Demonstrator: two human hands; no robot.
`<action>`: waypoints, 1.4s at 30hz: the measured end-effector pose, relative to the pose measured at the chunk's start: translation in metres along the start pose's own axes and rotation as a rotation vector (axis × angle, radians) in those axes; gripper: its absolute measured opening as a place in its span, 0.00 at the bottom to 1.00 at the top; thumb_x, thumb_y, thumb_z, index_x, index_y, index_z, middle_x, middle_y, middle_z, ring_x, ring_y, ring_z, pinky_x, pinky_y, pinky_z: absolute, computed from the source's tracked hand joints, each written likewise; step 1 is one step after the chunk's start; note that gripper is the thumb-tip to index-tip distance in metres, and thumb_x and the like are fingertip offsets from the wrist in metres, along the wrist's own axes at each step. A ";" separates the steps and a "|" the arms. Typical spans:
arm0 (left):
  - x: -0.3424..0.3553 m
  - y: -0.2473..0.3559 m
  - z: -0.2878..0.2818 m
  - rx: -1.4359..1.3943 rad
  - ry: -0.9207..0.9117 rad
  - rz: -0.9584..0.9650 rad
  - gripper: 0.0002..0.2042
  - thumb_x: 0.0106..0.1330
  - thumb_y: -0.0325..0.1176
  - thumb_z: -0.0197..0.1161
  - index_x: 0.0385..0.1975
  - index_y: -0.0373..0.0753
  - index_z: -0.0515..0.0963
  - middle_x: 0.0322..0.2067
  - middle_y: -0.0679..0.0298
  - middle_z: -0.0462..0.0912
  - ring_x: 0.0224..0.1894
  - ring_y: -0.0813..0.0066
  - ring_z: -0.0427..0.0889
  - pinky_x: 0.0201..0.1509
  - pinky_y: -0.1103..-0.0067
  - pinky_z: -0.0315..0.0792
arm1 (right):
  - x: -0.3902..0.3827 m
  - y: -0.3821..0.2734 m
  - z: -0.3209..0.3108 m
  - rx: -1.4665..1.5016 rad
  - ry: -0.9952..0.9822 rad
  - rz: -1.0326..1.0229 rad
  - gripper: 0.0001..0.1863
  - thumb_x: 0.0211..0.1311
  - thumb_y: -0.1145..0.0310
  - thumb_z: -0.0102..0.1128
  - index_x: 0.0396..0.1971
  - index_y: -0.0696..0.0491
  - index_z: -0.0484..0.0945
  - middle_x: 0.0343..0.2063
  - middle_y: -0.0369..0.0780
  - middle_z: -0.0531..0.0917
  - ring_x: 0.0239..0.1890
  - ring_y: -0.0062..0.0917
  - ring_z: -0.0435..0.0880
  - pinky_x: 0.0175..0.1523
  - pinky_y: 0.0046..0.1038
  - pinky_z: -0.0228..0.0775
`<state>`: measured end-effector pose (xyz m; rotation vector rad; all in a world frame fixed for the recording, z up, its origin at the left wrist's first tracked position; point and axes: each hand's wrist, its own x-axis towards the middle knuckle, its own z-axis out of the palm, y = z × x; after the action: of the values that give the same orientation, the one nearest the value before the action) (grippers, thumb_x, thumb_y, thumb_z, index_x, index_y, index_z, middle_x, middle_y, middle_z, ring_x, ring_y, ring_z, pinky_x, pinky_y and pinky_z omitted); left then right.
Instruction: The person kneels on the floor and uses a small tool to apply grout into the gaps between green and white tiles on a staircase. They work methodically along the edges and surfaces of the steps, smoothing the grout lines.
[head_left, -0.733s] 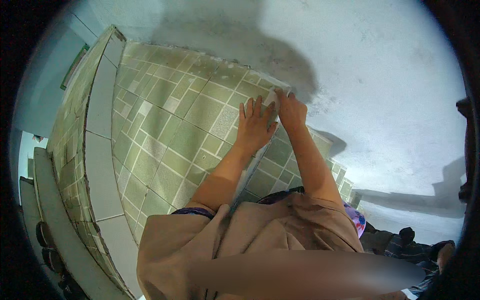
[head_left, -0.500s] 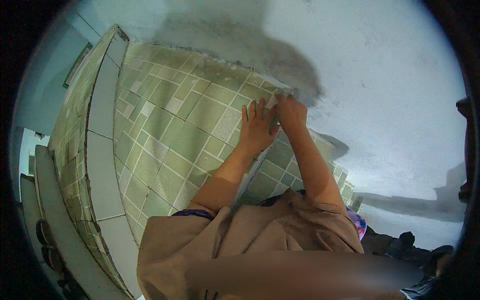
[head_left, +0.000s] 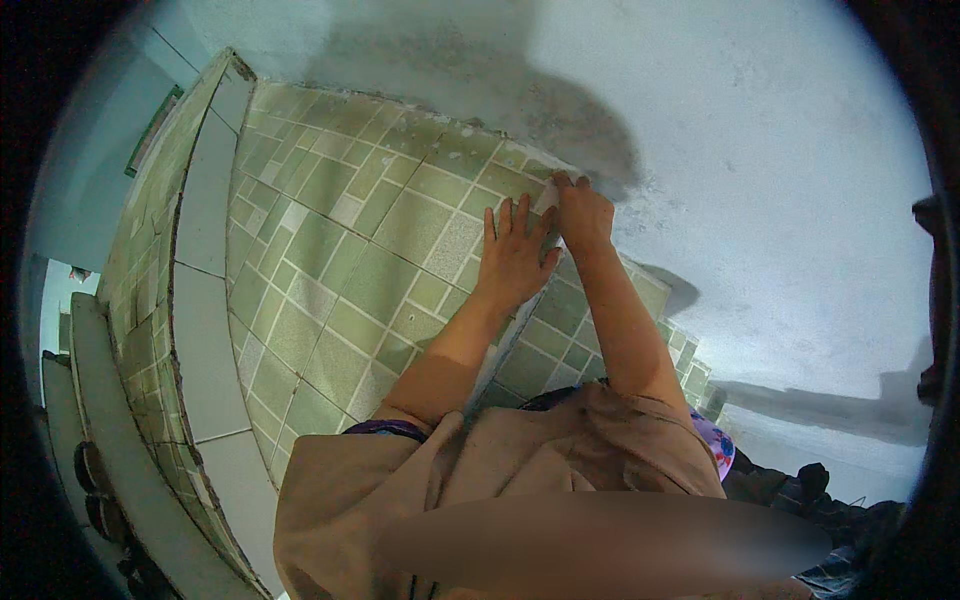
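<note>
A wall of green mosaic-patterned tiles (head_left: 340, 270) fills the left and middle of the view. My left hand (head_left: 515, 258) lies flat and spread on a green tile (head_left: 455, 235) at the tiled area's upper right edge. Just to its right, my right hand (head_left: 584, 215) has its fingers curled over that tile's pale top corner (head_left: 547, 197), where the tiling meets bare grey plaster (head_left: 760, 200). Both forearms reach up from my tan sleeves.
A pale smooth band (head_left: 205, 250) runs down the tiled surface on the left. A dark damp patch (head_left: 480, 90) shows on the plaster above the tiles. Dark objects and patterned cloth (head_left: 715, 450) lie low on the right.
Both hands stay on the same tile. The left hand has crept slightly up and toward the right hand, whose fingers still hold the top corner.
</note>
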<state>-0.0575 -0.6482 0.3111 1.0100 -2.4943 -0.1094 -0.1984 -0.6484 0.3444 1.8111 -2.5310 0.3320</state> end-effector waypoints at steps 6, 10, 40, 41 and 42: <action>0.000 0.001 0.000 0.015 -0.053 -0.022 0.30 0.62 0.49 0.56 0.64 0.47 0.65 0.66 0.47 0.57 0.68 0.44 0.52 0.70 0.48 0.40 | 0.000 -0.001 0.004 -0.022 -0.044 0.014 0.24 0.56 0.66 0.58 0.55 0.44 0.73 0.42 0.46 0.80 0.37 0.41 0.85 0.39 0.38 0.78; 0.001 0.001 -0.002 0.011 -0.060 -0.017 0.29 0.63 0.50 0.55 0.64 0.47 0.64 0.66 0.47 0.57 0.68 0.45 0.52 0.70 0.48 0.39 | 0.002 0.002 0.007 0.019 -0.017 0.002 0.24 0.56 0.66 0.58 0.56 0.44 0.73 0.42 0.46 0.80 0.39 0.40 0.84 0.41 0.38 0.77; 0.001 0.001 -0.001 0.033 -0.041 -0.023 0.33 0.64 0.49 0.53 0.64 0.32 0.60 0.65 0.49 0.59 0.68 0.47 0.53 0.71 0.52 0.41 | 0.001 0.000 0.013 0.015 0.035 -0.040 0.25 0.55 0.71 0.56 0.56 0.39 0.73 0.40 0.46 0.80 0.34 0.42 0.85 0.35 0.40 0.78; 0.000 0.001 -0.001 0.028 -0.036 -0.024 0.33 0.64 0.50 0.52 0.64 0.32 0.60 0.65 0.49 0.59 0.68 0.47 0.53 0.71 0.52 0.41 | -0.001 -0.001 0.013 0.020 0.112 -0.064 0.25 0.55 0.71 0.57 0.56 0.39 0.73 0.40 0.46 0.80 0.34 0.42 0.85 0.35 0.41 0.78; 0.000 0.000 -0.001 0.028 -0.037 -0.020 0.33 0.64 0.50 0.52 0.64 0.32 0.60 0.65 0.48 0.59 0.68 0.47 0.53 0.71 0.52 0.41 | 0.000 -0.001 0.013 0.023 0.031 -0.048 0.25 0.55 0.71 0.57 0.56 0.39 0.73 0.41 0.46 0.80 0.33 0.42 0.85 0.35 0.41 0.78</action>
<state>-0.0576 -0.6479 0.3118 1.0543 -2.5258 -0.1000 -0.1958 -0.6513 0.3319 1.8564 -2.4689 0.3870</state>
